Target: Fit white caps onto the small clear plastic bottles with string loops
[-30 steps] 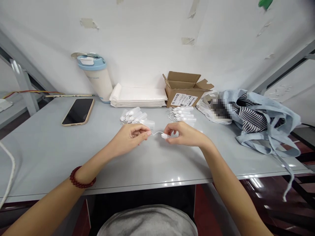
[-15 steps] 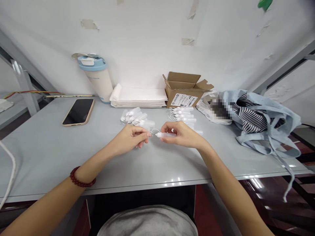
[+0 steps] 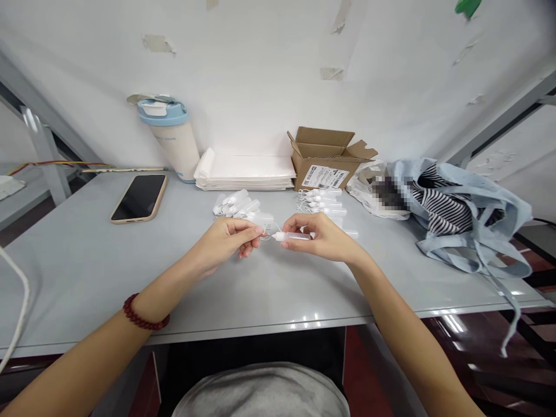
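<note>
My right hand (image 3: 315, 234) has its thumb and fingers closed around a small translucent dropper bottle (image 3: 295, 236), which lies level with its white nozzle pointing left. My left hand (image 3: 237, 238) pinches a thin white cord (image 3: 267, 236) close to that nozzle; a small dark, thin tip shows between the two, too fine to make out. The cord curves in a loop towards the bottle. Behind my left hand lies a pile of similar small bottles (image 3: 237, 202) with cords. Another group of bottles (image 3: 324, 200) lies in a row beyond my right hand, which partly hides it.
At the back stand a cream tumbler with a blue lid (image 3: 167, 136), a stack of white sleeves (image 3: 247, 172) and an open cardboard box (image 3: 325, 165). A phone (image 3: 139, 198) lies at the left. A light blue cloth bag (image 3: 473, 214) sits at the right on the grey table (image 3: 269, 295).
My left hand has shifted slightly up and left at the cord. The cord's loop has changed shape near the nozzle. My right hand stays nearly still with the bottle.
</note>
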A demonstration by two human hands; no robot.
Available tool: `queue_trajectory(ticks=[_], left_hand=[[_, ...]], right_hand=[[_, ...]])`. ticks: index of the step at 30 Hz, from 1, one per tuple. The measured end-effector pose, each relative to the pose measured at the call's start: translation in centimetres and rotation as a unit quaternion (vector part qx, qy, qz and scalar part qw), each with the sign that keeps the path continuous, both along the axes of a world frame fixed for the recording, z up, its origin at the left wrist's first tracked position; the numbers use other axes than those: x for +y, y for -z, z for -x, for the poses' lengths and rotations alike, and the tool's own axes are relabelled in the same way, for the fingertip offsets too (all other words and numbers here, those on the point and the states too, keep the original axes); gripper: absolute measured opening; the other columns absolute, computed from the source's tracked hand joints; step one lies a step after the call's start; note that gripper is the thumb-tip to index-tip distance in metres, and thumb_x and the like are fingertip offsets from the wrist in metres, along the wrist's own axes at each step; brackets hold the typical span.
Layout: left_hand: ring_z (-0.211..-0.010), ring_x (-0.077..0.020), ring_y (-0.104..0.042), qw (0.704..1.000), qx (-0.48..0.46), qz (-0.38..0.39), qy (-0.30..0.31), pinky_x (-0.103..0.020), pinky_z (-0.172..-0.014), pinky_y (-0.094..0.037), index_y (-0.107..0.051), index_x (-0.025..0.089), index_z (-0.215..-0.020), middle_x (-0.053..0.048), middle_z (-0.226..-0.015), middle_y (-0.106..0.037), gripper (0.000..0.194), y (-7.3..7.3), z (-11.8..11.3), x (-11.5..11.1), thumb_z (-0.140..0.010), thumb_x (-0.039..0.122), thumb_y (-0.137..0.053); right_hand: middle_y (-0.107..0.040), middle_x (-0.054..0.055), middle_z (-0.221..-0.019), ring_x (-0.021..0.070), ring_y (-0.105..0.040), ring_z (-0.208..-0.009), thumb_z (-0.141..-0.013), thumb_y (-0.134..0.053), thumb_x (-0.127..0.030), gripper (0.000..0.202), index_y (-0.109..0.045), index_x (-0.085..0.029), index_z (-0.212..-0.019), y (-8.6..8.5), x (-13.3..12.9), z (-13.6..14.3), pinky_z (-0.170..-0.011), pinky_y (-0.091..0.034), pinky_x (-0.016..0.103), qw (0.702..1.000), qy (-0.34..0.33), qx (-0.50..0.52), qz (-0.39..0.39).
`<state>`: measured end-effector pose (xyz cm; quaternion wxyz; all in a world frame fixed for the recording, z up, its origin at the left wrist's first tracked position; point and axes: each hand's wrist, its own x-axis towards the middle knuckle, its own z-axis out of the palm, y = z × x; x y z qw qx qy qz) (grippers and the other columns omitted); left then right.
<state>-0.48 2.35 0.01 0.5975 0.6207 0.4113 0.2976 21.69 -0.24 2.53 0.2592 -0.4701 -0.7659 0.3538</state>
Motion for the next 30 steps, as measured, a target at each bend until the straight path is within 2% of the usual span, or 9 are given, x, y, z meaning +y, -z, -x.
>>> queue_trajectory(ticks=[7,16,30], left_hand=[[-0.049,-0.0079,-0.047,1.0,-0.006,0.008,0.002,-0.022,-0.049,-0.038,-0.065,0.014,-0.064,0.0,-0.058,-0.056,0.03,0.11,-0.17,-0.17,-0.082,0.039,-0.063],[-0.05,-0.008,-0.048,0.999,-0.022,0.036,0.001,-0.022,-0.047,-0.039,-0.072,0.013,-0.08,0.0,-0.062,-0.056,0.026,0.09,-0.19,-0.18,-0.081,0.038,-0.065],[-0.049,-0.0069,-0.048,0.999,-0.041,0.029,0.005,-0.023,-0.052,-0.041,-0.068,0.014,-0.07,0.001,-0.061,-0.055,0.025,0.13,-0.1,-0.23,-0.081,0.036,-0.065]], right_hand=[[-0.063,0.001,-0.076,0.0118,-0.053,-0.069,-0.077,-0.064,-0.034,0.018,-0.065,-0.016,-0.082,0.06,0.0,0.3,-0.06,-0.038,0.024,1.0,-0.001,0.004,-0.002],[-0.066,0.003,-0.079,0.012,-0.054,-0.07,-0.08,-0.062,-0.032,0.019,-0.068,-0.015,-0.086,0.0,0.05,0.17,-0.061,-0.037,0.024,1.0,0.025,-0.007,-0.009],[-0.065,0.002,-0.074,0.0117,-0.053,-0.065,-0.08,-0.062,-0.033,0.02,-0.067,-0.015,-0.086,0.18,0.04,0.07,-0.059,-0.037,0.024,1.0,0.015,0.0,-0.019]])
